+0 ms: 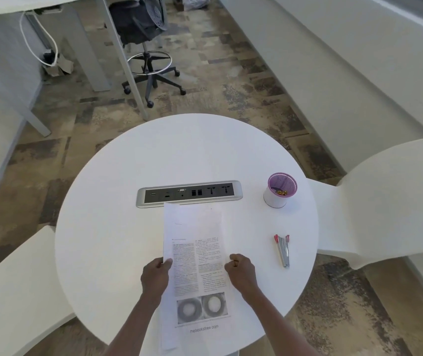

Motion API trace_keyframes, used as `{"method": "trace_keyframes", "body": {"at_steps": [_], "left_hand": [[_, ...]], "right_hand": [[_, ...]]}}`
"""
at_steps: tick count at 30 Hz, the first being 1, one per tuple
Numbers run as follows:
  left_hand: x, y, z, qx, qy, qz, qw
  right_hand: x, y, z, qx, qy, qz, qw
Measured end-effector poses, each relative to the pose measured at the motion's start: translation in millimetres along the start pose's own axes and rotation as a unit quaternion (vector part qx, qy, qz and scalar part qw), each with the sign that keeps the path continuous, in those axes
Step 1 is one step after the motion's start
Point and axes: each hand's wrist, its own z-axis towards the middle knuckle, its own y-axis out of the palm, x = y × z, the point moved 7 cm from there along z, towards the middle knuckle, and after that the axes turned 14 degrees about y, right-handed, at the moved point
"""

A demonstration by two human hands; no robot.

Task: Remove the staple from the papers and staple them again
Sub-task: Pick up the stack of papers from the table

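A stack of printed papers (196, 258) lies lengthwise on the round white table (117, 191), its near end hanging over the front edge. My left hand (155, 277) grips the papers' left edge, thumb on top. My right hand (241, 272) sits at the papers' right edge with its fingers curled closed; whether it pinches the sheet I cannot tell. A small silver stapler with red ends (282, 250) lies to the right of the papers, apart from both hands. No staple is discernible on the papers.
A power and data socket strip (189, 193) is set into the table just beyond the papers. A white cup with a purple mesh rim (279, 190) holding small gold items stands at the right. White chairs (375, 201) flank the table; an office stool (151, 70) stands beyond.
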Motion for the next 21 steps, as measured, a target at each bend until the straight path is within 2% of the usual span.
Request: {"method": "trace_keyframes", "body": {"at_steps": [5,9,14,16,21], "left_hand": [[8,5,1,-0.016,0.034,-0.006,0.999],[21,-1,1,-0.038,0.079,-0.024,0.996],[51,-10,-1,-0.035,0.138,-0.057,0.988],[65,-12,-1,-0.024,0.161,-0.063,0.985],[111,-17,-11,0.034,0.234,-0.061,0.970]], "right_hand": [[-1,-4,1,-0.021,0.010,0.008,1.000],[-16,-17,2,-0.023,-0.038,0.059,0.997],[-47,-29,-7,-0.118,-0.072,0.171,0.976],[-62,-37,-13,-0.105,-0.103,0.180,0.973],[-100,-60,-36,0.037,-0.196,0.137,0.970]]}}
